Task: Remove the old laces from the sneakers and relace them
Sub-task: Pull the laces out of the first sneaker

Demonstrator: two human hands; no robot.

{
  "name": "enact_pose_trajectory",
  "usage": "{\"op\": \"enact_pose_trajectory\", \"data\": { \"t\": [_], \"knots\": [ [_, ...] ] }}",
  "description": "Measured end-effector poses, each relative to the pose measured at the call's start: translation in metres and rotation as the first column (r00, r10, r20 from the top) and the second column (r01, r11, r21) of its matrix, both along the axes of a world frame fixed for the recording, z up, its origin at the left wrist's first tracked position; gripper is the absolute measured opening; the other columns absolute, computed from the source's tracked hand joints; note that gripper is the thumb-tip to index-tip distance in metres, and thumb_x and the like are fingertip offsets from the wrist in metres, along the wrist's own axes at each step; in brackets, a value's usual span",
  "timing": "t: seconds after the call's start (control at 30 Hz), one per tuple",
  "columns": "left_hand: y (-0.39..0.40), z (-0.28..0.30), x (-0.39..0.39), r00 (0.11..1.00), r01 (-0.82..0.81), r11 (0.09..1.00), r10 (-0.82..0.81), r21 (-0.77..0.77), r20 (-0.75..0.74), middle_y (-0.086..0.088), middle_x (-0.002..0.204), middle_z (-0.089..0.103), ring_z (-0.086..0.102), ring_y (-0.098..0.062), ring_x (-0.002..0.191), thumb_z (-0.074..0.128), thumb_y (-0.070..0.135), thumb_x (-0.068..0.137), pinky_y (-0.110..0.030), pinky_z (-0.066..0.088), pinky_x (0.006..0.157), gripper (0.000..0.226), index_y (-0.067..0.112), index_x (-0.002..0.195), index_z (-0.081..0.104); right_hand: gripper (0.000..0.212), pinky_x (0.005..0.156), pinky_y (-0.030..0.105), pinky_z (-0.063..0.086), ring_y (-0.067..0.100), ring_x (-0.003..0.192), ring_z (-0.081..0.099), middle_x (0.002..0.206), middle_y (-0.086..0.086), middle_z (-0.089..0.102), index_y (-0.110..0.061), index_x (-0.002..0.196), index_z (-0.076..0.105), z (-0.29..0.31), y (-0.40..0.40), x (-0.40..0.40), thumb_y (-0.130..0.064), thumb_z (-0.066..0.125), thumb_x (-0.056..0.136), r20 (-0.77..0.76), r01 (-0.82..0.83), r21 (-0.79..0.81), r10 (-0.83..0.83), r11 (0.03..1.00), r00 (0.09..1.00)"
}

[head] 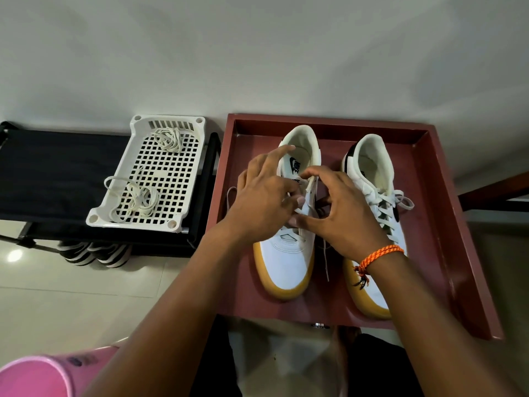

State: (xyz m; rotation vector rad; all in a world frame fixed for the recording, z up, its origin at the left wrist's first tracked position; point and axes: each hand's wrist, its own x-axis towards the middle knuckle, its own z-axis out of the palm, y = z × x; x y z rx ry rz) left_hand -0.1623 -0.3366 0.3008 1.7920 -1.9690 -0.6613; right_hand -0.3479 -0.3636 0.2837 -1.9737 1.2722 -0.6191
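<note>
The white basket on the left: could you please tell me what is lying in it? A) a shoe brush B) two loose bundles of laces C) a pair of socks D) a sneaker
B: the white basket holds two loose bundles of pale laces, one near its far end and one near its front, while both sneakers sit in the red tray.

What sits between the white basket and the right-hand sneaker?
In the head view, the left sneaker, worked by both hands, plus the red tray's left wall, lie between white basket and right sneaker.
</note>
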Motion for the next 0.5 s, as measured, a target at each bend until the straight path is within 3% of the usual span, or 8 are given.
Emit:
{"op": "enact_pose_trajectory", "data": {
  "t": [0.17, 0.27, 0.33, 0.43, 0.5],
  "knots": [
    [-0.010, 0.003, 0.013, 0.961, -0.145, 0.985, 0.119, -0.093, -0.248, 0.002, 0.156, 0.045, 0.041, -0.030, 0.142, 0.066, 0.031, 0.098, -0.055, 0.043, 0.112, 0.019, 0.028, 0.081, 0.075, 0.073, 0.077, 0.017, 0.047, 0.009, 0.100, 0.059, 0.114, -0.011, 0.051, -0.043, 0.128, 0.053, 0.001, -0.001, 0.000, -0.040, 0.097, 0.069, -0.018, 0.004, -0.002, -0.004, 1.000, 1.000],
    [-0.012, -0.001, 0.022, 0.941, -0.292, 0.942, 0.253, -0.165, -0.223, 0.001, 0.142, 0.051, 0.049, -0.026, 0.130, 0.064, 0.016, 0.097, -0.053, 0.048, 0.106, 0.014, 0.024, 0.098, 0.074, 0.073, 0.083, 0.030, 0.056, 0.015, 0.101, 0.062, 0.116, -0.010, 0.052, -0.044, 0.127, 0.053, 0.001, 0.000, -0.001, -0.041, 0.097, 0.069, -0.018, 0.003, -0.003, -0.003, 1.000, 1.000],
    [-0.008, 0.001, 0.020, 0.968, -0.221, 0.953, 0.190, -0.205, -0.164, 0.003, 0.144, 0.050, 0.048, -0.027, 0.133, 0.057, 0.014, 0.094, -0.055, 0.046, 0.109, 0.027, 0.030, 0.111, 0.071, 0.074, 0.084, 0.032, 0.056, 0.015, 0.102, 0.062, 0.117, -0.010, 0.052, -0.044, 0.127, 0.053, 0.001, 0.001, 0.000, -0.041, 0.097, 0.069, -0.015, 0.006, -0.002, -0.006, 1.000, 1.000],
    [-0.001, -0.002, 0.007, 1.000, -0.004, 0.993, 0.008, -0.121, 0.029, 0.005, 0.168, 0.030, 0.024, -0.031, 0.154, 0.059, 0.034, 0.101, -0.061, 0.029, 0.121, 0.018, 0.035, 0.109, 0.076, 0.074, 0.084, 0.030, 0.056, 0.013, 0.102, 0.062, 0.118, -0.009, 0.052, -0.044, 0.128, 0.053, 0.002, 0.001, 0.000, -0.038, 0.097, 0.070, -0.001, 0.006, -0.004, -0.006, 1.000, 1.000],
    [0.001, -0.007, -0.001, 0.998, 0.023, 0.998, -0.020, -0.055, 0.059, 0.006, 0.174, 0.017, 0.013, -0.030, 0.159, 0.064, 0.032, 0.102, -0.061, 0.022, 0.124, 0.013, 0.033, 0.103, 0.077, 0.073, 0.085, 0.031, 0.058, 0.011, 0.102, 0.061, 0.119, -0.007, 0.053, -0.044, 0.129, 0.053, 0.002, 0.000, -0.001, -0.037, 0.096, 0.070, 0.002, 0.001, -0.008, -0.001, 1.000, 1.000]
  ]
}}
